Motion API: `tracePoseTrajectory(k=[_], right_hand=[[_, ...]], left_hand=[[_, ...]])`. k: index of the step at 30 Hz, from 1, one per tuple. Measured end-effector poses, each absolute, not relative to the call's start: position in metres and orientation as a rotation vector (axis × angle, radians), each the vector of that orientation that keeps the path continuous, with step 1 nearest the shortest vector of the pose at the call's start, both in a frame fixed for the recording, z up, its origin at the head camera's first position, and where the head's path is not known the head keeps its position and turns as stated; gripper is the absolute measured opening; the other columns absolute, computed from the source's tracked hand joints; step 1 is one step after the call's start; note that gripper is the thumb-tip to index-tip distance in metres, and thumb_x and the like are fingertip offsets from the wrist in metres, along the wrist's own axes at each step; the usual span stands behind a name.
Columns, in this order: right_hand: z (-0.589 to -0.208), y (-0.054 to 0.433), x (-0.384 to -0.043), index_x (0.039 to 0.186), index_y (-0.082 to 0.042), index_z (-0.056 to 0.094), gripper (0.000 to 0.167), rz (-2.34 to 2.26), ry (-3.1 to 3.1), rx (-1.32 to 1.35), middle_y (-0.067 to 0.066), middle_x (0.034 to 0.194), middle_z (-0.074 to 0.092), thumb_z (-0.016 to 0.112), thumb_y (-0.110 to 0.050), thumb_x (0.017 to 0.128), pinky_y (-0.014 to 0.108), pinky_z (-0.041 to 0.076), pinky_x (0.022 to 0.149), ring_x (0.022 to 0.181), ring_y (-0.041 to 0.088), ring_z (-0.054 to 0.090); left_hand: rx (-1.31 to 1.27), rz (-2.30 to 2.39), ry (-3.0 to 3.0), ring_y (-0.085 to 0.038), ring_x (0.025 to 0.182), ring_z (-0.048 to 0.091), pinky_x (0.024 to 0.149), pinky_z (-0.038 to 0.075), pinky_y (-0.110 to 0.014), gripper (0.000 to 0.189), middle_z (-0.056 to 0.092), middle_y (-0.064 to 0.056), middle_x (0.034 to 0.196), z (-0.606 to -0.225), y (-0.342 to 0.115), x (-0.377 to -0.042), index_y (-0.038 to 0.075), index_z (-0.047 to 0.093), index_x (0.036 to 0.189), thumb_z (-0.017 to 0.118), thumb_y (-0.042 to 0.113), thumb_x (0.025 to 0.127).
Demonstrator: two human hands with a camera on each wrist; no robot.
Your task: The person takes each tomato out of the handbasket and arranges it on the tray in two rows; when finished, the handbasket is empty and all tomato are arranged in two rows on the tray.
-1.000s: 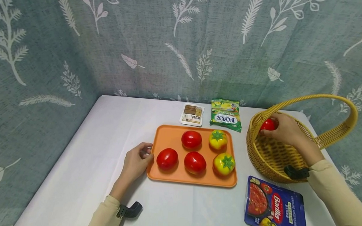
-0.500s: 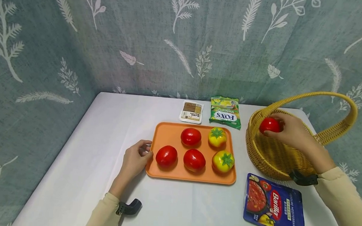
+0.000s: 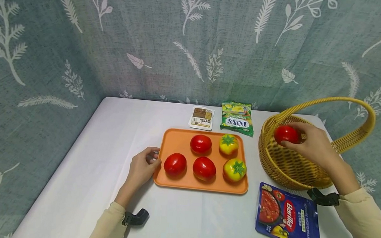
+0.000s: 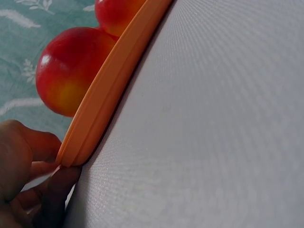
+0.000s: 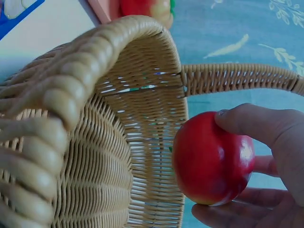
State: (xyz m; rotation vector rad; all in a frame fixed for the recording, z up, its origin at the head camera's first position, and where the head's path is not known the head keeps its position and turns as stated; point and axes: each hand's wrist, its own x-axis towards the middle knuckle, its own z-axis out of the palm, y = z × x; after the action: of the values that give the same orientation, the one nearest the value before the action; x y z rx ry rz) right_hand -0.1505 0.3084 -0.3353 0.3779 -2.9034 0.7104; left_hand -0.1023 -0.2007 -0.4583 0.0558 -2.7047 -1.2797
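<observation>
My right hand grips a glossy red tomato between thumb and fingers, over the wicker basket. In the right wrist view the tomato shows beside the basket's woven wall. My left hand pinches the left edge of an orange tray; in the left wrist view its fingertips meet the tray's corner. On the tray lie three red tomatoes, one nearest that hand, and two yellow-red ones with green leafy tops, one behind the other.
A blue Barilla pouch lies in front of the basket, whose tall handle arches up to the right. Behind the tray are a green Fox's packet and a small white-edged brown packet. Patterned curtains stand behind the white table.
The right hand has risen inside the basket's outline and shifted slightly right with the tomato, which shows more fully now. The left hand stays at the tray's edge.
</observation>
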Motion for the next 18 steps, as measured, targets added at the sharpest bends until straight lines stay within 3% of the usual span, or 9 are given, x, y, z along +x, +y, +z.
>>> tracePoseTrajectory(k=[6, 11, 18], right_hand=[[-0.334, 0.31, -0.144, 0.133, 0.006, 0.056, 0.068, 0.707, -2.89, 0.391, 0.029, 0.12, 0.059, 0.082, -0.032, 0.083, 0.057, 0.055, 0.074, 0.098, 0.046, 0.062], [-0.331, 0.309, -0.136, 0.131, 0.003, 0.058, 0.064, 0.731, -2.851, 0.397, 0.026, 0.119, 0.062, 0.084, -0.029, 0.081, 0.044, 0.057, 0.069, 0.096, 0.044, 0.064], [-0.328, 0.305, -0.123, 0.131, 0.002, 0.058, 0.062, 0.781, -2.81, 0.417, 0.024, 0.118, 0.062, 0.085, -0.022, 0.08, 0.05, 0.057, 0.07, 0.096, 0.044, 0.065]], left_hand=[[0.056, -1.277, -2.711, -0.014, 0.074, 0.061, 0.068, 0.048, -0.029, 0.032, 0.066, -0.001, 0.09, -0.459, -0.201, -0.102, 0.01, 0.069, 0.117, 0.068, 0.007, 0.085], [0.063, -1.28, -2.709, -0.015, 0.075, 0.062, 0.068, 0.048, -0.029, 0.032, 0.066, -0.001, 0.09, -0.458, -0.201, -0.103, 0.01, 0.069, 0.117, 0.068, 0.007, 0.085], [0.065, -1.279, -2.707, -0.015, 0.074, 0.061, 0.067, 0.048, -0.029, 0.032, 0.066, -0.002, 0.09, -0.458, -0.2, -0.103, 0.009, 0.069, 0.117, 0.068, 0.007, 0.084]])
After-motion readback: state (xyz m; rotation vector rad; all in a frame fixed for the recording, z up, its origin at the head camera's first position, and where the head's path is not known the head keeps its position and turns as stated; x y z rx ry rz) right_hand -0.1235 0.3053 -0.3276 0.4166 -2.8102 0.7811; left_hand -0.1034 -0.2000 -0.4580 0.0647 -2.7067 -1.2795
